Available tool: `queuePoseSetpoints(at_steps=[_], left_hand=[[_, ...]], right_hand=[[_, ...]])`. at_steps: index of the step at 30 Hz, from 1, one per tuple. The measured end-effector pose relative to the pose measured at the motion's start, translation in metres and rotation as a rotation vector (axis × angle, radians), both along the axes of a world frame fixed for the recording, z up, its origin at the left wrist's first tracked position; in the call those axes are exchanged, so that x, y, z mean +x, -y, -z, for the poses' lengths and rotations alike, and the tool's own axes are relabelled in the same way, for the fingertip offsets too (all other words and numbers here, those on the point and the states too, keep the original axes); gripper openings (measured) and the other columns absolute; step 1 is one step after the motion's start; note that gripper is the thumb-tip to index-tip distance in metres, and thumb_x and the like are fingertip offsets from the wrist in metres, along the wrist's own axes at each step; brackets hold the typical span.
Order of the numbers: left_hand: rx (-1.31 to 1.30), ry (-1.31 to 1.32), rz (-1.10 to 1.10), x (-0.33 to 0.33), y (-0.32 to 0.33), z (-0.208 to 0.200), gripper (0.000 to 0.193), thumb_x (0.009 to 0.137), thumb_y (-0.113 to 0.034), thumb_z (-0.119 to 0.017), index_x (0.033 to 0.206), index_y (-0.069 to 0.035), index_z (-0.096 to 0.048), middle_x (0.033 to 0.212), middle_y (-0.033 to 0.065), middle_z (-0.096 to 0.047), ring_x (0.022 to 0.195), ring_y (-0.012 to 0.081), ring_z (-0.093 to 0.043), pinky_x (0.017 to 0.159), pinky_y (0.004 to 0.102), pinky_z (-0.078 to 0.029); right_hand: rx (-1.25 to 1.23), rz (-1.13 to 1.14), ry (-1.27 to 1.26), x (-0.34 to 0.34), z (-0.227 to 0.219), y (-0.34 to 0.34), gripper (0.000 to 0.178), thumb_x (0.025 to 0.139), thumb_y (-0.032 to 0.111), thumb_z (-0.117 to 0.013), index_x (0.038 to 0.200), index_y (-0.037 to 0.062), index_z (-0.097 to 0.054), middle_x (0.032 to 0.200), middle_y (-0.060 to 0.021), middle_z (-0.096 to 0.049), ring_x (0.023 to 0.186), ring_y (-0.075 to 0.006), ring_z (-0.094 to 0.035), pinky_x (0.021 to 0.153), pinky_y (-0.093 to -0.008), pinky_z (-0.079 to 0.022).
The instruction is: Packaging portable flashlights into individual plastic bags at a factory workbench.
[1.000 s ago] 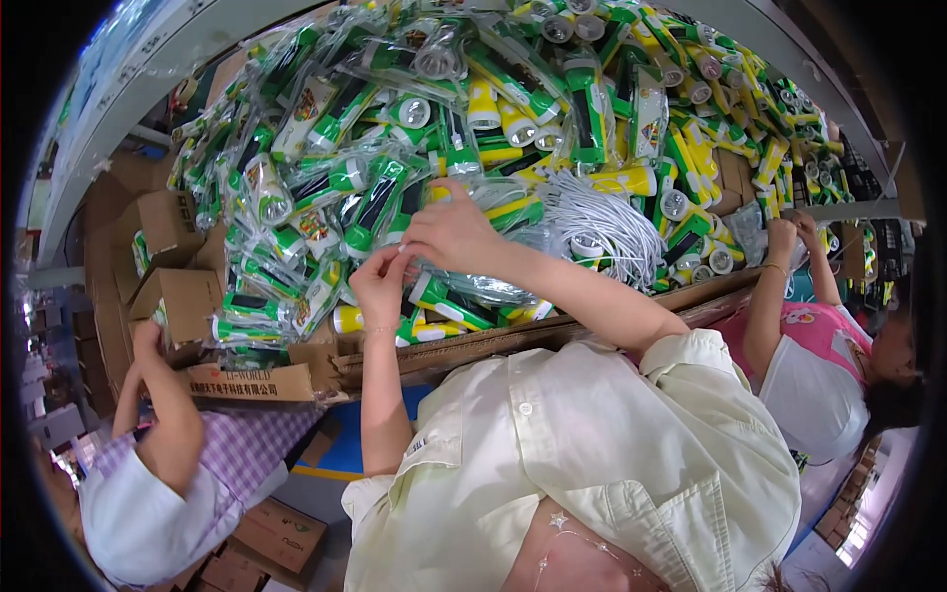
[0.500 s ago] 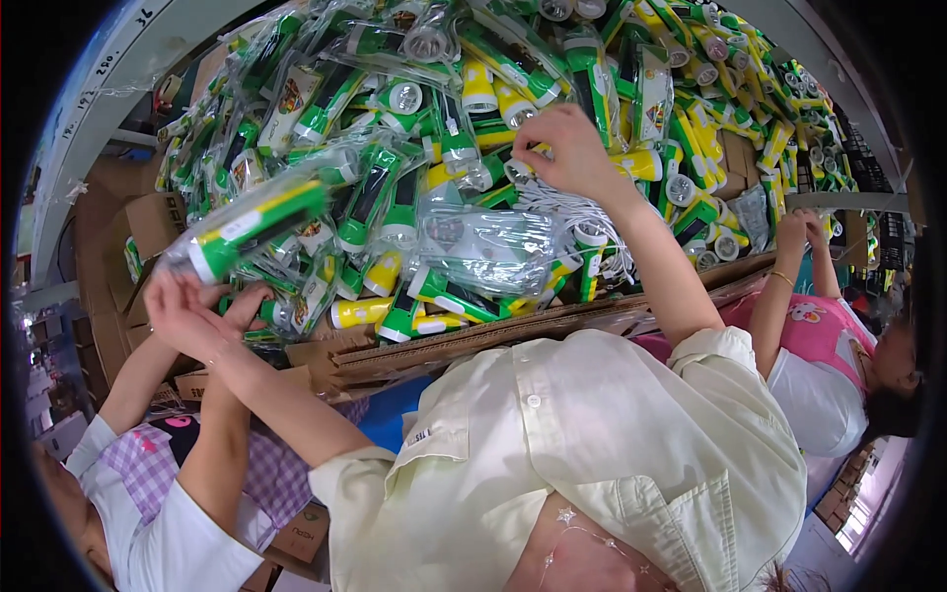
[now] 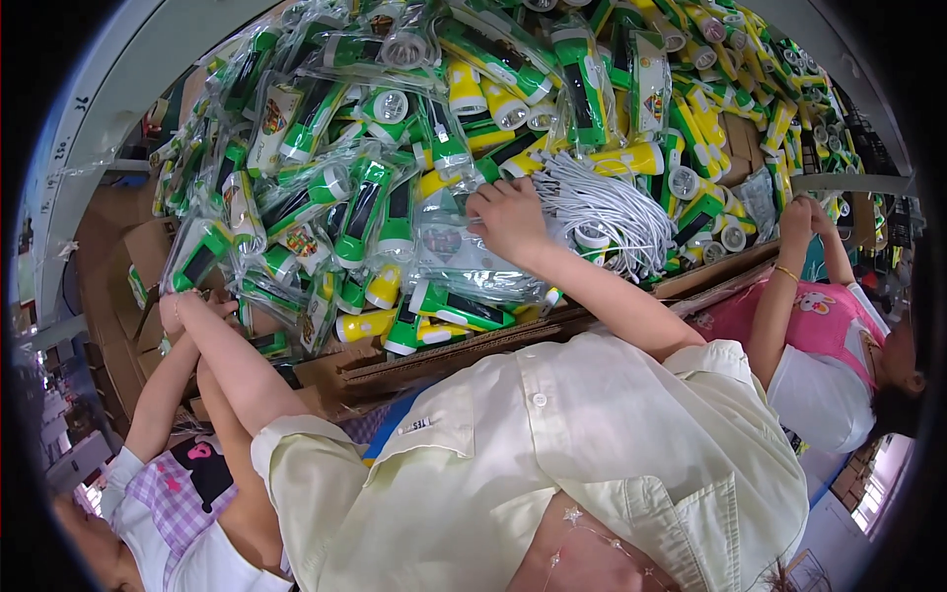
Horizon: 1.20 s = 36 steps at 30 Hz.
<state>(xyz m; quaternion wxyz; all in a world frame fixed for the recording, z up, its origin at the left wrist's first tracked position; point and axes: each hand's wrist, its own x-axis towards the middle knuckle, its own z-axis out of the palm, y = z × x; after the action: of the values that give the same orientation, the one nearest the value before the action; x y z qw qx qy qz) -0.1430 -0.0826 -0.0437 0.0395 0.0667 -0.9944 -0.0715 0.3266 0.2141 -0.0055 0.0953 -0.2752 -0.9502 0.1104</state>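
My left hand [image 3: 178, 310], at the left edge of the pile, is closed at the lower end of a green flashlight in a clear bag [image 3: 201, 255]. Its fingertips are partly hidden. Near the middle, my right hand [image 3: 509, 221] has its fingers bent down onto a stack of clear plastic bags [image 3: 456, 251], pinching at the upper bag's edge. Just right of that hand lies a bundle of white cords [image 3: 617, 212]. Bagged green flashlights [image 3: 367, 212] lie between my hands.
Loose yellow and green flashlights [image 3: 695, 133] heap up at the far right. A cardboard edge [image 3: 444, 357] runs along the near side. One co-worker's arms [image 3: 163, 390] reach in beside my left forearm; another co-worker's hands [image 3: 804, 217] are at the right. Cartons [image 3: 148, 257] stand at the left.
The bagged flashlight at my left hand has swung left and down. My right hand has moved left and nearer, from beside the white cords onto the clear bags.
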Motion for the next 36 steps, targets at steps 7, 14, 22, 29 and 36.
queuePoseSetpoints(at_steps=[7,14,22,29,36], left_hand=[[0.851,-0.77,0.659,0.146,-0.12,-0.122,0.036,0.075,0.006,-0.058,0.111,0.004,-0.054,0.107,0.0133,-0.059,0.093,0.0215,-0.057,0.084,0.0337,-0.046],[0.403,0.469,1.58,0.326,-0.165,-0.046,0.064,0.065,-0.024,-0.075,0.122,-0.008,-0.051,0.102,0.0145,-0.062,0.099,0.0316,-0.057,0.092,0.0378,-0.041],[0.481,0.55,1.556,0.332,-0.171,-0.105,0.072,0.06,-0.037,-0.078,0.122,-0.011,-0.053,0.098,0.0139,-0.064,0.091,0.0317,-0.06,0.087,0.0374,-0.044],[0.762,0.451,1.522,0.379,-0.171,-0.123,0.023,0.075,-0.015,-0.07,0.095,-0.004,-0.067,0.071,0.0081,-0.064,0.061,0.0172,-0.058,0.061,0.0283,-0.045],[0.731,0.381,1.349,0.391,-0.158,-0.123,0.013,0.079,-0.02,-0.065,0.087,-0.01,-0.069,0.071,0.0119,-0.064,0.06,0.0288,-0.061,0.052,0.0352,-0.046]], right_hand=[[0.211,-0.186,-0.2,-0.003,0.006,0.006,0.008,0.074,0.015,-0.061,0.082,0.0156,-0.062,0.086,0.0021,-0.059,0.085,-0.016,-0.057,0.082,-0.0358,-0.039],[-0.148,-0.307,-0.184,0.008,-0.028,0.016,0.006,0.078,0.017,-0.061,0.083,0.0159,-0.063,0.08,-0.002,-0.062,0.068,-0.023,-0.061,0.057,-0.0346,-0.048],[-0.11,-0.368,-0.344,0.057,-0.097,-0.014,0.007,0.072,0.018,-0.07,0.078,0.0153,-0.07,0.068,0.0007,-0.061,0.06,-0.0191,-0.057,0.051,-0.0319,-0.045],[-0.237,-0.337,-0.423,0.06,-0.109,-0.008,0.008,0.072,0.014,-0.07,0.079,0.014,-0.068,0.066,-0.0011,-0.061,0.057,-0.0202,-0.056,0.049,-0.0318,-0.045],[-0.209,-0.417,-0.416,0.063,-0.105,-0.007,0.012,0.071,0.014,-0.07,0.082,0.0163,-0.067,0.062,-0.0012,-0.059,0.055,-0.0209,-0.056,0.048,-0.0322,-0.043]])
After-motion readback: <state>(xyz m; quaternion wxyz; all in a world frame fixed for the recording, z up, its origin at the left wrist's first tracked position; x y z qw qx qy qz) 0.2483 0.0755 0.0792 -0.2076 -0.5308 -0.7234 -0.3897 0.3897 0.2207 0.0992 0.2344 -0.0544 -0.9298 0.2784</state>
